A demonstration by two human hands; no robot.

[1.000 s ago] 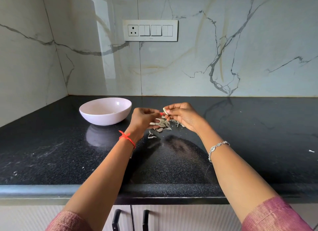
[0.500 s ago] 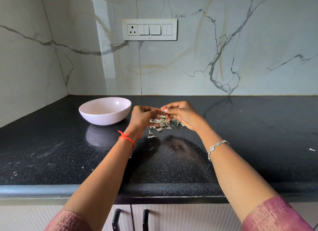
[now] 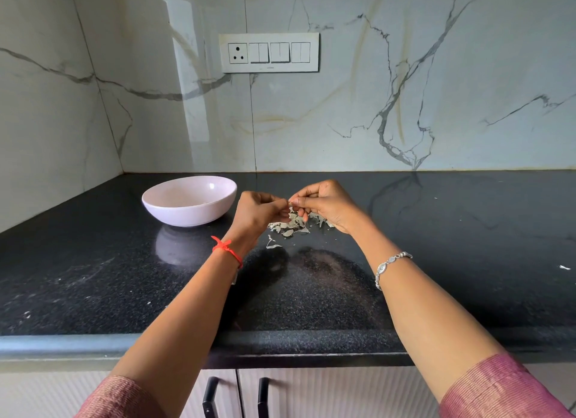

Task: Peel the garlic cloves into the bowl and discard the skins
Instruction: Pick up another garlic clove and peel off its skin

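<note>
Black shiny counter [image 3: 93, 277] runs under a white marble wall. In the middle, a little garlic clove [image 3: 290, 203] is pinched between two hands, up off the counter. Only a tiny pale bit of it shows. The left hand [image 3: 258, 213] has curled fingers, with its fingertips on the clove. The right hand [image 3: 327, 204] pinches it from the other side.

A second ago the hands were a bit apart and more of the clove stuck out of the right hand. Now the fingertips have come together on it. I think a bit of skin is being pulled off, so this clove is not ready for the bowl yet.

Just under the hands, at 6 o'clock, lies a heap of skins [image 3: 294, 226], not thrown away yet. The pink bowl [image 3: 193, 215] sits at 9 o'clock, near the left hand but not touching. At 12 o'clock, a switch plate [image 3: 269, 52] is on the wall.
</note>
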